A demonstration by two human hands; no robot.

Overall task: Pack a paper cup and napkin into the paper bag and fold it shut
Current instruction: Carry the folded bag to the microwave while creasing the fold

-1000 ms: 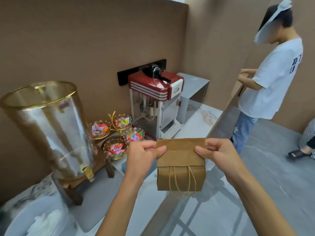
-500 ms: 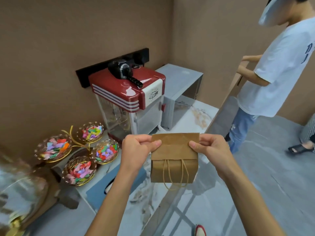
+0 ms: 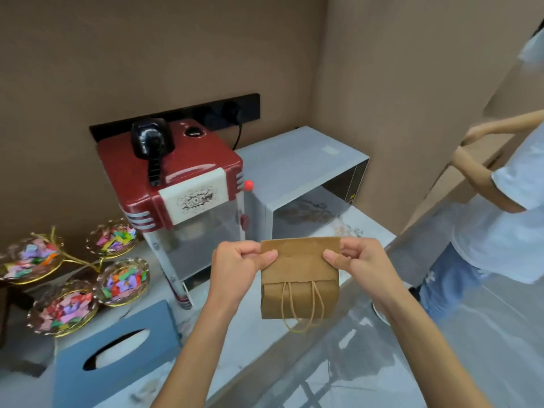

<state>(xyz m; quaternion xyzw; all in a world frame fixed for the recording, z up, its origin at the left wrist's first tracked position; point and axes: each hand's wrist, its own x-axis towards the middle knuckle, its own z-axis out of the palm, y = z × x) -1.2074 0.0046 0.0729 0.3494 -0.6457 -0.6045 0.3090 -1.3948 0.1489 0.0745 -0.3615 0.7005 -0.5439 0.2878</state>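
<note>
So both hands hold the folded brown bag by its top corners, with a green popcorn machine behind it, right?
Not quite: the popcorn machine is red, not green, as the head view shows. The rest holds: the left hand and right hand pinch the folded bag by its top corners.

Readable text: one mark only, partly legible.

Cream front panel of the red popcorn machine (image 3: 176,184), at about 11 o'clock from the paper bag (image 3: 300,278), carries a comic-burst logo (image 3: 195,200); letters look like "BO…", the rest too blurred to read. Small yellow sticker (image 3: 352,197) on the grey box at 1 o'clock: print too small to tell. Dark marks on the bystander's white T-shirt sleeve at 3 o'clock fall outside the frame edge, unreadable. Bag face and blue tissue box (image 3: 117,348) show no lettering.
</note>
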